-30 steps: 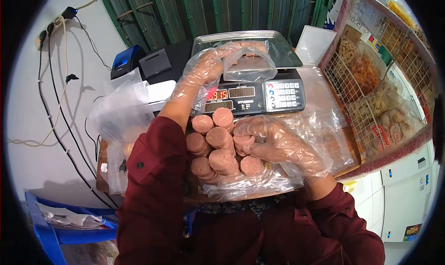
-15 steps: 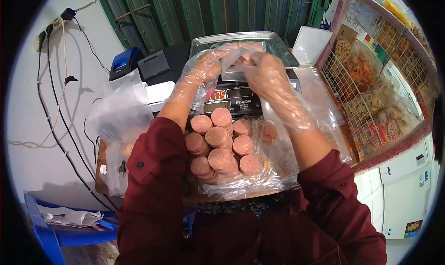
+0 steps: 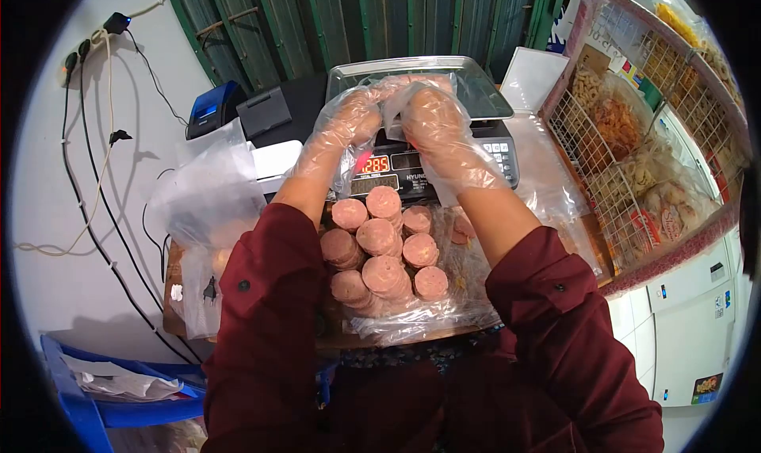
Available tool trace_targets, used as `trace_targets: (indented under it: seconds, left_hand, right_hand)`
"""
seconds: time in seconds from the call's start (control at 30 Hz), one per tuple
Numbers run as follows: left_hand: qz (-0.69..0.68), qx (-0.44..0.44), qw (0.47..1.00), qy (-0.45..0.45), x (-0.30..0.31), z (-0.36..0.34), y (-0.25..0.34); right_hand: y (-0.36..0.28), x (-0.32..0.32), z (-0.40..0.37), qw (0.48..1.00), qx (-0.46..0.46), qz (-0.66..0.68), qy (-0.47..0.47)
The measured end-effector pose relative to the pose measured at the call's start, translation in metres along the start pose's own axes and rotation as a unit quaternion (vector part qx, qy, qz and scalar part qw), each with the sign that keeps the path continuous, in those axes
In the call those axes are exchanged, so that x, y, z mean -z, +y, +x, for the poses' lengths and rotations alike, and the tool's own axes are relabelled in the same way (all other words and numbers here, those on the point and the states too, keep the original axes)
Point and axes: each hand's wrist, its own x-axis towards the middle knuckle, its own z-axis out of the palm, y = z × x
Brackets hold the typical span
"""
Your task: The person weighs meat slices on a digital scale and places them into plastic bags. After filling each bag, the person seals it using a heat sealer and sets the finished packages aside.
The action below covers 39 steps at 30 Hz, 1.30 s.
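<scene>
Both hands wear clear plastic gloves and meet over the metal tray (image 3: 495, 96) of a digital scale (image 3: 499, 156). My left hand (image 3: 354, 122) is curled at the edge of a clear plastic bag (image 3: 416, 81) with pink slices inside. Beside it, my right hand (image 3: 432, 120) has its fingers bent down at the bag's opening; the fingertips are hidden. Stacks of round pink meat slices (image 3: 384, 275) stand on a clear plastic sheet (image 3: 468, 306) in front of the scale. Red digits glow on the scale's display (image 3: 372, 164).
A blue device (image 3: 212, 110) and a black one (image 3: 264, 110) stand at the back left. Plastic bags (image 3: 210, 168) lie at the left. A wire rack (image 3: 590, 136) with bagged food is on the right. A blue chair (image 3: 75, 397) is at the lower left.
My right hand has moved left and turned down into the bag's opening. The scale's red digits have changed. My left hand has hardly moved.
</scene>
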Motion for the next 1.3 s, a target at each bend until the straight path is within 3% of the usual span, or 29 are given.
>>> trace_targets:
  seconds: [0.03,0.07,0.17,0.3,0.37,0.47,0.57,0.6,0.63,0.67,0.7,0.73,0.83,0.87,0.93,1.0,1.07,1.17,1.3]
  left_hand:
    - [0.020,0.017,1.000,-0.003,-0.001,0.001,0.000]
    - [0.041,0.034,0.999,-0.005,0.003,0.001,0.006]
    - [0.017,0.055,0.998,-0.021,0.015,-0.007,0.028]
    - [0.048,0.102,0.993,-0.042,0.018,-0.007,0.033]
    - [-0.006,0.027,0.999,-0.017,0.008,-0.004,0.016]
    - [-0.003,0.012,0.999,0.048,-0.010,-0.004,0.010]
    - [0.001,-0.040,0.999,0.017,-0.011,-0.006,0.005]
    - [0.002,-0.040,0.999,0.016,-0.012,-0.006,0.007]
    - [0.006,-0.045,0.998,0.031,-0.015,-0.008,0.009]
    - [0.010,-0.050,0.998,0.045,-0.016,-0.011,0.011]
    - [0.010,-0.050,0.998,0.045,-0.008,-0.015,0.023]
    - [0.055,-0.048,0.997,0.030,0.002,-0.018,0.033]
    - [0.151,-0.069,0.986,0.009,0.013,-0.015,0.035]
    - [0.202,-0.092,0.975,0.002,0.014,-0.014,0.033]
    - [0.210,-0.087,0.974,0.000,0.020,-0.014,0.035]
    - [0.218,-0.084,0.972,-0.003,0.030,-0.015,0.046]
    - [-0.057,0.061,0.996,-0.030,0.040,-0.019,0.070]
    - [0.011,0.015,0.999,-0.027,0.045,-0.016,0.074]
    - [-0.011,0.017,0.998,-0.062,0.035,-0.008,0.061]
  right_hand:
    - [-0.002,0.000,0.000,0.985,-0.167,-0.011,-0.043]
    - [0.001,-0.001,0.001,0.984,-0.171,-0.025,-0.041]
    - [0.008,-0.003,0.000,0.993,-0.039,-0.108,-0.010]
    - [0.015,-0.004,0.003,0.984,0.031,-0.177,0.003]
    - [0.018,-0.003,0.003,0.978,0.047,-0.203,0.002]
    - [0.021,-0.002,0.004,0.968,0.065,-0.243,-0.007]
    - [0.027,-0.007,0.003,0.962,0.070,-0.264,-0.019]
    - [0.033,-0.016,0.002,0.998,0.004,-0.056,0.031]
    - [0.040,-0.021,0.002,0.983,-0.062,0.155,0.079]
    - [0.044,-0.019,0.005,0.983,-0.063,0.155,0.079]
    - [0.049,-0.014,0.009,0.998,0.033,-0.038,0.041]
    - [0.053,-0.012,0.011,0.965,0.127,-0.230,0.001]
    - [0.058,-0.017,0.015,0.945,0.060,-0.315,-0.062]
    - [0.060,-0.016,0.015,0.946,0.060,-0.314,-0.062]
    - [0.061,-0.013,0.016,0.914,-0.062,-0.339,-0.216]
    - [0.055,-0.011,0.015,0.915,-0.078,-0.331,-0.214]
    - [0.043,-0.006,0.013,0.917,-0.107,-0.320,-0.212]
    - [0.033,-0.002,0.011,0.918,-0.138,-0.308,-0.209]
    - [0.030,-0.001,0.013,0.916,-0.122,-0.313,-0.220]
